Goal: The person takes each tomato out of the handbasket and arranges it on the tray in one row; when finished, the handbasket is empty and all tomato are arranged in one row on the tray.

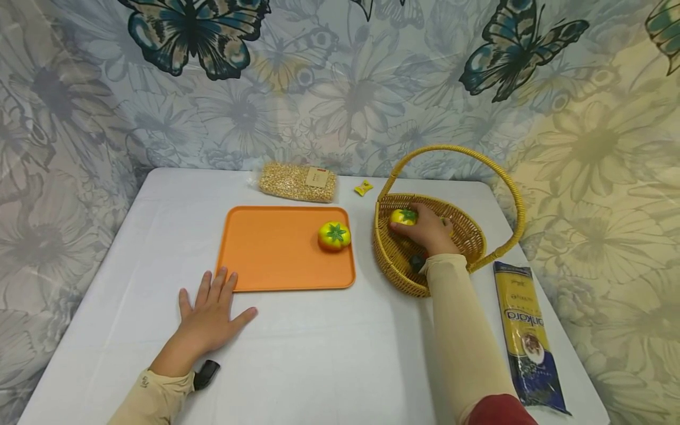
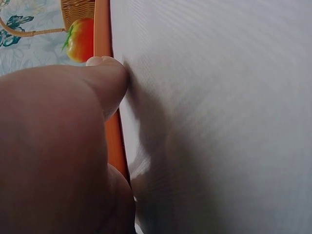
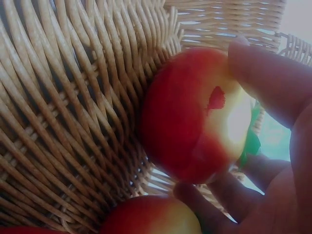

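Inside the wicker basket (image 1: 390, 268), my right hand (image 1: 429, 231) grips a red-and-yellow tomato (image 3: 187, 117) with a green leafy top. The right wrist view shows the thumb on one side and fingers on the other, close to the woven wall. A second tomato (image 3: 151, 217) lies just below it, partly cut off. My left hand (image 1: 209, 321) rests on the white tabletop with fingers spread, fingertips at the near left corner of the orange tray (image 1: 276, 254). Another tomato (image 1: 334, 236) sits on the tray's right side.
Behind the tray lie a clear bag of pale grains (image 1: 289, 182) and a small yellow wrapped candy (image 1: 363, 188). The basket's tall handle (image 1: 517, 206) arches to the right. A yellow-and-blue packet (image 1: 531, 342) lies along the right table edge. Something dark (image 1: 417, 262) is inside the basket.
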`<move>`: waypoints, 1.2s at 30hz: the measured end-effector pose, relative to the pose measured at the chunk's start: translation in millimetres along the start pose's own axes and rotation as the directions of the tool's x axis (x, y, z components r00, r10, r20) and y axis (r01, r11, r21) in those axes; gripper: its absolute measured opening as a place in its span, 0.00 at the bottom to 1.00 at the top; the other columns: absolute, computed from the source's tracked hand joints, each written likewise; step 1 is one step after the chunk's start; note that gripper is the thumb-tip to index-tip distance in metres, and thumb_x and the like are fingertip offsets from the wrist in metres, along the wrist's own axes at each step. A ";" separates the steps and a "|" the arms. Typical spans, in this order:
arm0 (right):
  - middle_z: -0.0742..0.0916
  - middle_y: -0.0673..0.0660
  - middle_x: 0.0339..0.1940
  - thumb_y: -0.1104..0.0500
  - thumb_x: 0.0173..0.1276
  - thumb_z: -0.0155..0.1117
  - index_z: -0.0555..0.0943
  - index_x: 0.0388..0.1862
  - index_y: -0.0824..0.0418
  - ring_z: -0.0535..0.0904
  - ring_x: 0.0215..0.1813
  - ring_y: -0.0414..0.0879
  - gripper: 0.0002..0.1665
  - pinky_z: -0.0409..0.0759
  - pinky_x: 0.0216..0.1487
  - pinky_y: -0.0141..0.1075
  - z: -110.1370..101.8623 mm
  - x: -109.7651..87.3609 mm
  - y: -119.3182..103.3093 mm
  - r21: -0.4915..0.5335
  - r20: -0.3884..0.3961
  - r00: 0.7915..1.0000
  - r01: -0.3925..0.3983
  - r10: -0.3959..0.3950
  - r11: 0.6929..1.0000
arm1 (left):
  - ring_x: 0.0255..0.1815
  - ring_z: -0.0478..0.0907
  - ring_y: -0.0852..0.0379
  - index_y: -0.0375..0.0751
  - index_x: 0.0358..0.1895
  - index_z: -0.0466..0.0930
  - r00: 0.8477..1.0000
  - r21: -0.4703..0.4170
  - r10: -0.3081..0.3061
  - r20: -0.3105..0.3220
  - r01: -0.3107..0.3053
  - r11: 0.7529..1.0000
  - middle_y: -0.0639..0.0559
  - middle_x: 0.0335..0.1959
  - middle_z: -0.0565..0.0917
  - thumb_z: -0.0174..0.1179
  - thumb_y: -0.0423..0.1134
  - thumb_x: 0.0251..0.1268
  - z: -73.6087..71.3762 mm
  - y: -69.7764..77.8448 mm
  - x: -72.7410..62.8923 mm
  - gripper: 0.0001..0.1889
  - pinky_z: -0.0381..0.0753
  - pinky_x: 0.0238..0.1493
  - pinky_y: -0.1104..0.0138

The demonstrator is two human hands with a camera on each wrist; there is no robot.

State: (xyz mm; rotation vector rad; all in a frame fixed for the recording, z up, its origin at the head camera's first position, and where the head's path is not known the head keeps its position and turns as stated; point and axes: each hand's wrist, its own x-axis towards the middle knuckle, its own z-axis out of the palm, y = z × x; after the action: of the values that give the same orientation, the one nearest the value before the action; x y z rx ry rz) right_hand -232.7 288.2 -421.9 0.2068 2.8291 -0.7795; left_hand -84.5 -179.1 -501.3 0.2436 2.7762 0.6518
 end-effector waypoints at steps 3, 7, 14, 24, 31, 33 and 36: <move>0.71 0.69 0.80 0.38 0.73 0.70 0.60 0.85 0.64 0.69 0.75 0.67 0.54 0.30 0.77 0.69 0.4 1.1 1.1 -0.004 -0.002 1.000 0.001 -0.001 1.000 | 0.85 0.27 0.29 0.31 0.85 0.46 1.000 0.001 -0.003 0.006 0.003 1.000 0.31 0.87 0.39 0.54 0.70 0.75 -0.7 1.0 -0.2 0.54 0.14 0.67 0.26; 0.71 0.69 0.79 0.38 0.73 0.70 0.60 0.85 0.64 0.70 0.74 0.68 0.54 0.31 0.77 0.69 0.6 1.5 1.8 -0.006 -0.001 1.000 -0.002 0.002 1.000 | 0.85 0.28 0.28 0.30 0.85 0.46 1.000 -0.003 -0.004 0.004 0.004 1.000 0.30 0.86 0.40 0.56 0.68 0.76 -3.1 4.1 -2.0 0.54 0.15 0.68 0.26; 0.72 0.69 0.79 0.38 0.73 0.70 0.61 0.84 0.64 0.70 0.74 0.68 0.53 0.31 0.78 0.69 -0.2 0.9 1.1 -0.019 0.012 1.000 -0.003 0.003 1.000 | 0.85 0.27 0.28 0.30 0.85 0.46 1.000 -0.013 0.006 -0.004 -0.006 1.000 0.30 0.86 0.39 0.54 0.70 0.75 -2.0 1.7 -1.1 0.55 0.14 0.67 0.26; 0.74 0.69 0.77 0.39 0.73 0.71 0.65 0.82 0.64 0.72 0.72 0.67 0.50 0.31 0.77 0.70 -1.3 -0.8 -1.2 -0.019 0.024 1.000 -0.002 0.002 1.000 | 0.86 0.26 0.31 0.32 0.86 0.47 0.999 -0.018 0.024 -0.031 -0.024 1.000 0.32 0.87 0.39 0.51 0.75 0.73 4.4 -6.5 0.8 0.56 0.13 0.67 0.27; 0.75 0.70 0.75 0.35 0.72 0.70 0.66 0.81 0.64 0.72 0.71 0.67 0.52 0.38 0.76 0.73 -5.0 -2.6 -4.3 -0.022 -0.002 1.000 -0.002 0.002 1.000 | 0.85 0.24 0.31 0.32 0.86 0.44 1.000 -0.006 0.017 -0.003 -0.017 1.000 0.32 0.87 0.36 0.50 0.74 0.74 4.3 -9.5 2.9 0.56 0.11 0.65 0.26; 0.77 0.70 0.74 0.34 0.72 0.70 0.68 0.80 0.63 0.73 0.70 0.67 0.51 0.39 0.75 0.73 -7.0 -3.4 -5.5 -0.023 -0.012 1.000 0.003 -0.004 1.000 | 0.85 0.23 0.31 0.34 0.86 0.43 1.000 0.003 0.012 0.008 -0.012 1.000 0.33 0.87 0.35 0.49 0.75 0.75 4.2 -9.1 3.2 0.56 0.11 0.66 0.26; 0.77 0.70 0.73 0.34 0.71 0.70 0.68 0.80 0.63 0.73 0.68 0.67 0.50 0.44 0.74 0.73 -11.5 -5.8 -7.8 -0.012 -0.017 1.000 0.013 -0.014 1.000 | 0.85 0.24 0.31 0.34 0.86 0.43 1.000 -0.014 0.008 0.011 -0.008 1.000 0.33 0.87 0.36 0.51 0.73 0.75 1.8 -7.2 2.2 0.56 0.13 0.65 0.24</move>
State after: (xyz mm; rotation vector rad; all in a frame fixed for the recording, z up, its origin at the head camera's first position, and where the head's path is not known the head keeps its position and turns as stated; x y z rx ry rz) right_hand -230.3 287.0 -407.1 0.1937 2.8530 -0.7675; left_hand -86.8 -184.3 -506.7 0.2547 2.7607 0.6689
